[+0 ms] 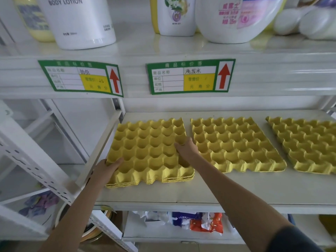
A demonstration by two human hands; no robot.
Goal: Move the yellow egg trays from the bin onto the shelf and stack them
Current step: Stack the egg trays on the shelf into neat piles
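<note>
- Currently, left hand: fingers curled over the near-left corner of the stack of egg trays, gripping it.
- Right hand: fingers closed on the stack's right edge.
- Stack: several trays nested, at the left end of the shelf.
- Middle tray and right tray: lying apart, seemingly unstacked.
- Bin: not in view; remainder unknown.
- Upright post: close on the left.
- Bottles: shelf above, no obstruction.

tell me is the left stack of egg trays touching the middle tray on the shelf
Apart. The head view shows a strip of bare shelf running between the left stack and the middle tray, with the right hand reaching across it.
</note>
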